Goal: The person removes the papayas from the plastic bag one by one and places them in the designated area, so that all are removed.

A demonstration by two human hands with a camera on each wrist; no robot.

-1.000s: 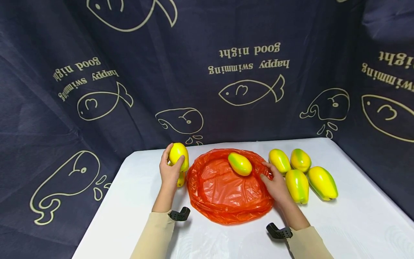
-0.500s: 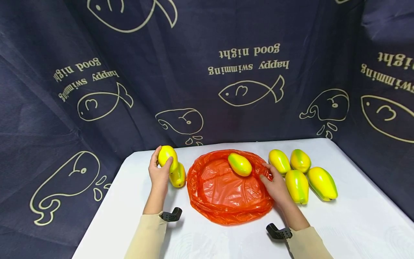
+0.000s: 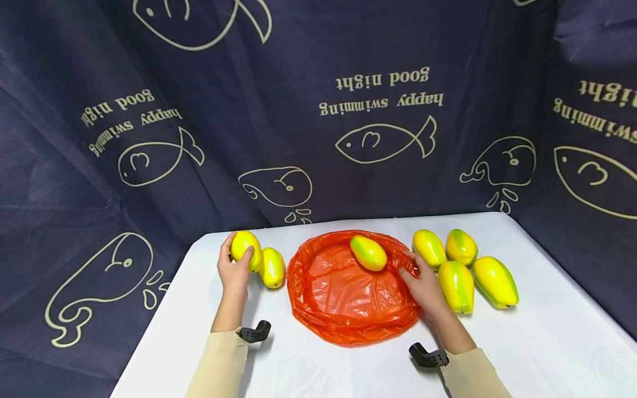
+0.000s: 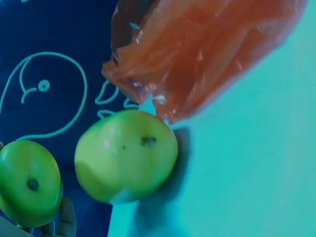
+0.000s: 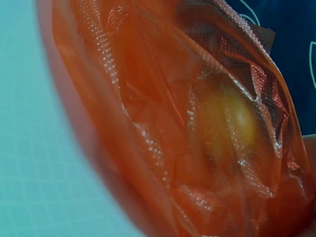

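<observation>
My left hand point(image 3: 232, 273) grips a yellow papaya point(image 3: 247, 250) at the left of the table, fingers on its far side and thumb on its near side. Just right of it lies a second papaya point(image 3: 272, 268), which looms large in the left wrist view. At the table's middle a red plastic bag point(image 3: 343, 290) stands wide with its rim rolled down. One yellow-green papaya point(image 3: 369, 253) lies inside, near the back. My right hand point(image 3: 425, 284) pinches the bag's right rim. Red film point(image 5: 143, 148) fills most of the right wrist view, the papaya showing blurred through it.
Several papayas point(image 3: 457, 287) lie grouped on the white table point(image 3: 328, 370), right of the bag and close to my right hand. A dark blue cloth point(image 3: 298, 110) with fish and whale drawings hangs behind and at the sides.
My left hand has moved left and lower with its papaya, away from the bag, uncovering the second papaya. The right hand stays at the rim.
</observation>
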